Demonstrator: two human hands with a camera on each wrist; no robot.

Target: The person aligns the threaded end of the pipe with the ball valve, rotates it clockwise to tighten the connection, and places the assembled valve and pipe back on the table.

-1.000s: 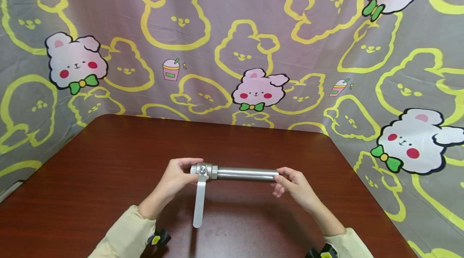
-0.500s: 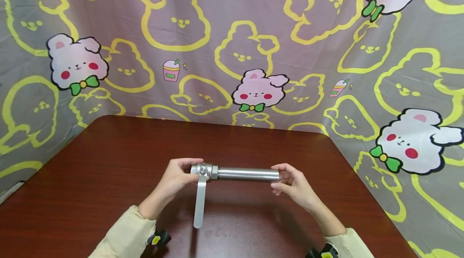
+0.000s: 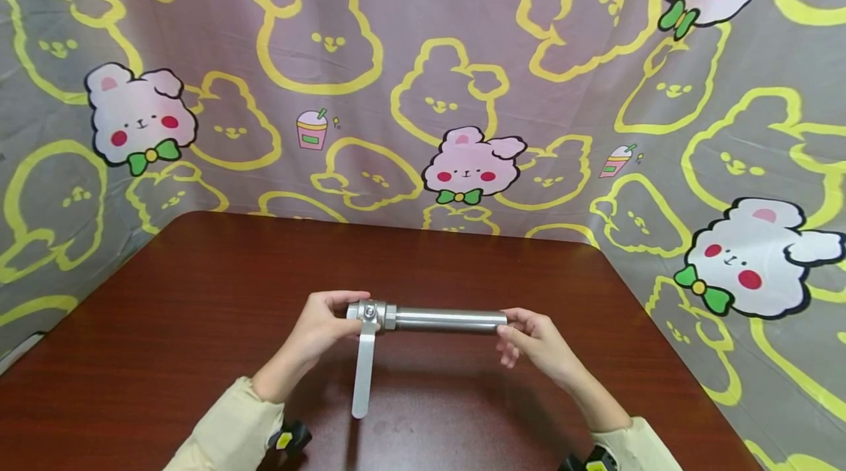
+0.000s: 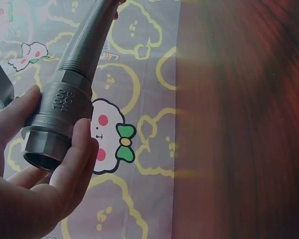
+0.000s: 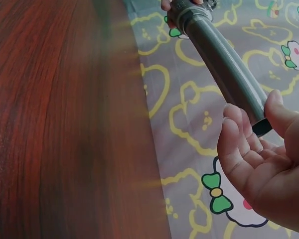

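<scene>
My left hand point(image 3: 322, 325) grips a steel ball valve point(image 3: 381, 313) between thumb and fingers. Its flat lever handle point(image 3: 363, 379) points toward me. Raised lettering on the valve body point(image 4: 60, 102) faces the left wrist camera, above a hexagonal end with an open bore. A bare metal pipe point(image 3: 449, 320) runs straight out of the valve's right side, with threads point(image 4: 72, 67) showing at the joint. At the pipe's far end my right hand point(image 3: 538, 339) pinches it, thumb on one side and fingertips on the other. In the right wrist view the pipe's open end point(image 5: 261, 127) looks dark.
Valve and pipe are held level above a dark red-brown wooden table point(image 3: 264, 258). A grey curtain point(image 3: 370, 111) with yellow outlines and cartoon rabbits hangs around its back and sides. Each wrist carries a small black camera point(image 3: 294, 436).
My right hand loosened and spread its fingers around the pipe end half a second ago, then drew them together on it again. The left hand, valve and lever stay nearly still.
</scene>
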